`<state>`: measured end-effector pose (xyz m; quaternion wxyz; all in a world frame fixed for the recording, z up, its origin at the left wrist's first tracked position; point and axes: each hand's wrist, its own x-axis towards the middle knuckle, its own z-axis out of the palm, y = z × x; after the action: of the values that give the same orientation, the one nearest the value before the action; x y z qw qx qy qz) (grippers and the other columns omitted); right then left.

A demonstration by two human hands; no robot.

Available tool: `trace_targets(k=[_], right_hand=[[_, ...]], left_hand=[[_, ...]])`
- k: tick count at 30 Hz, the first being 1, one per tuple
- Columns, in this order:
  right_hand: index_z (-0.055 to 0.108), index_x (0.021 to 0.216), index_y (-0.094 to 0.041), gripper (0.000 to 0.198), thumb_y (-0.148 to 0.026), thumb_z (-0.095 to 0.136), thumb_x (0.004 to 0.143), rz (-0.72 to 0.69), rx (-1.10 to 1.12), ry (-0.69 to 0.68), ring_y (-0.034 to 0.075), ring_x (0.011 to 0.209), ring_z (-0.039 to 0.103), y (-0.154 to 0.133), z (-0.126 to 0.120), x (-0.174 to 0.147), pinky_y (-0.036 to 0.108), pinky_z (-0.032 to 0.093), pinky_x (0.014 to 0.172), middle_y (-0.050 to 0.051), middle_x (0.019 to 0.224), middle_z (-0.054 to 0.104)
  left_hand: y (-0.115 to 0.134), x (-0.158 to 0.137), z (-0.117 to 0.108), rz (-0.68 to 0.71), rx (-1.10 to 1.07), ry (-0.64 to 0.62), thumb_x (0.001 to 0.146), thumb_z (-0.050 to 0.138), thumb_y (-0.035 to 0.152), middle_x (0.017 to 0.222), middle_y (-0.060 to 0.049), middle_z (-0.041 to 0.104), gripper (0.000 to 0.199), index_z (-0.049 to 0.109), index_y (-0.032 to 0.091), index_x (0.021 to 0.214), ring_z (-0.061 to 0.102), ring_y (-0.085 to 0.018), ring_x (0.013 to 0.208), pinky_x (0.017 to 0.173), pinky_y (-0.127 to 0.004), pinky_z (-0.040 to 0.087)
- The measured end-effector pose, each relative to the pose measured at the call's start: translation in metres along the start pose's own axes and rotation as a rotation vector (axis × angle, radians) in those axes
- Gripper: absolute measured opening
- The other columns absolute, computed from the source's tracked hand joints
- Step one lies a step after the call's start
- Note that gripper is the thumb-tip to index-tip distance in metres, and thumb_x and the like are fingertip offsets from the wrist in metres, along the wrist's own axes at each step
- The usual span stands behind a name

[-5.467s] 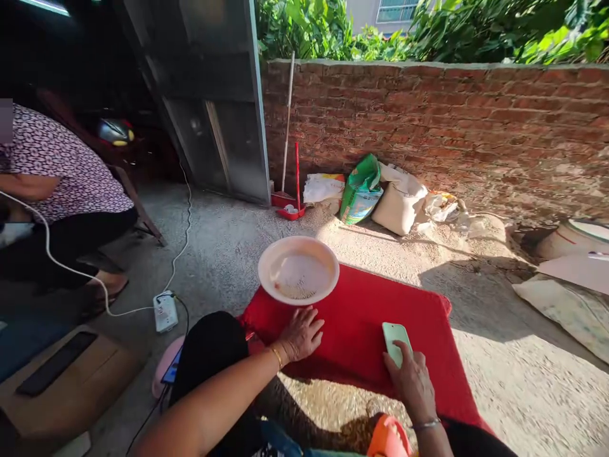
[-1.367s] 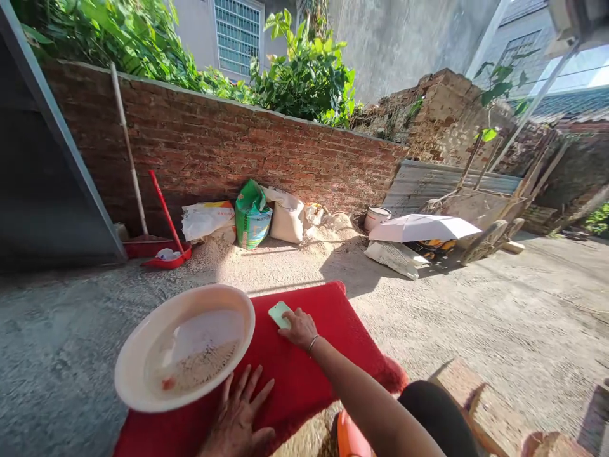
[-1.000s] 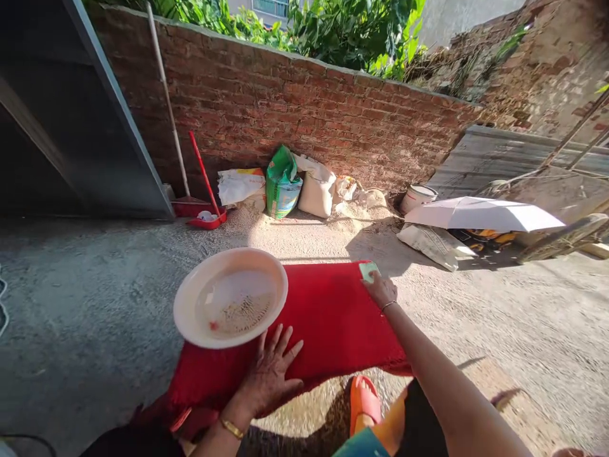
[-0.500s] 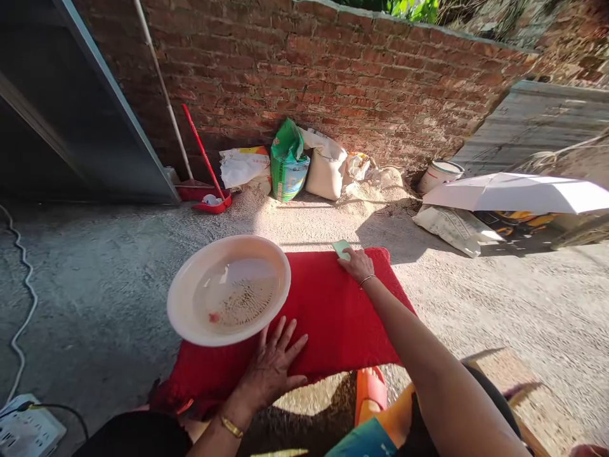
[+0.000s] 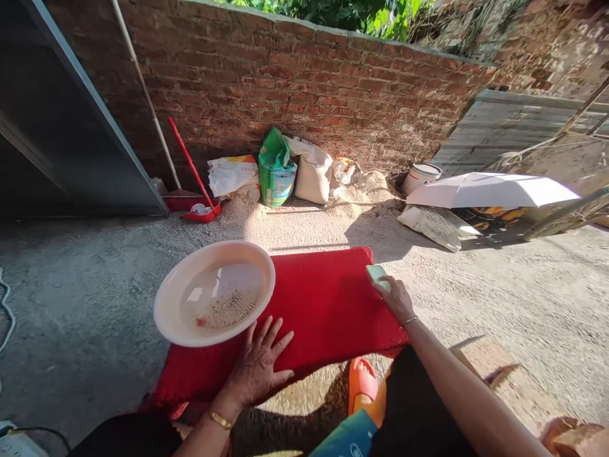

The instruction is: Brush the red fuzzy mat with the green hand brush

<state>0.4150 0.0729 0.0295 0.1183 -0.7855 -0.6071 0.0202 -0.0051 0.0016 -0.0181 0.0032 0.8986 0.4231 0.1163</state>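
Observation:
A red cloth (image 5: 323, 298) lies spread over a low, table-like surface in front of me. My left hand (image 5: 261, 365) rests flat near its front edge, fingers spread, close to the basin. In my right hand (image 5: 397, 298) is a flat, pale green rectangular piece (image 5: 377, 274), held at the cloth's right edge; its exact kind is unclear. On the left part of the cloth stands a pale pink basin (image 5: 166, 311) of water, with dark grit and a small reddish bit at the bottom.
Against the brick wall (image 5: 333, 95) stand a green sack (image 5: 276, 171), a beige sack (image 5: 314, 174) and a red dustpan (image 5: 204, 214). A white umbrella (image 5: 495, 189) and a bucket (image 5: 421, 176) are at the right. A foot in an orange slipper (image 5: 362, 384) shows below the cloth.
My right hand has moved from the cloth's far edge to its right edge, nearer me, with the green piece still in it. My left hand stays flat on the cloth. The view has shifted slightly.

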Motion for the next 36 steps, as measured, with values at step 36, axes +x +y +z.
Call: trace_targets(k=[36], right_hand=[[0.063, 0.108, -0.023, 0.037, -0.047, 0.06, 0.08, 0.446, 0.087, 0.001, 0.018, 0.08, 0.059, 0.077, -0.026, -0.094, 0.029, 0.044, 0.075, 0.006, 0.093, 0.055]], left_hand=[[0.0, 0.008, -0.008, 0.004, 0.039, 0.007, 0.077, 0.062, 0.057, 0.148, -0.009, 0.04, 0.067, 0.047, 0.034, 0.138, 0.032, -0.035, 0.137, 0.111, -0.058, 0.016]])
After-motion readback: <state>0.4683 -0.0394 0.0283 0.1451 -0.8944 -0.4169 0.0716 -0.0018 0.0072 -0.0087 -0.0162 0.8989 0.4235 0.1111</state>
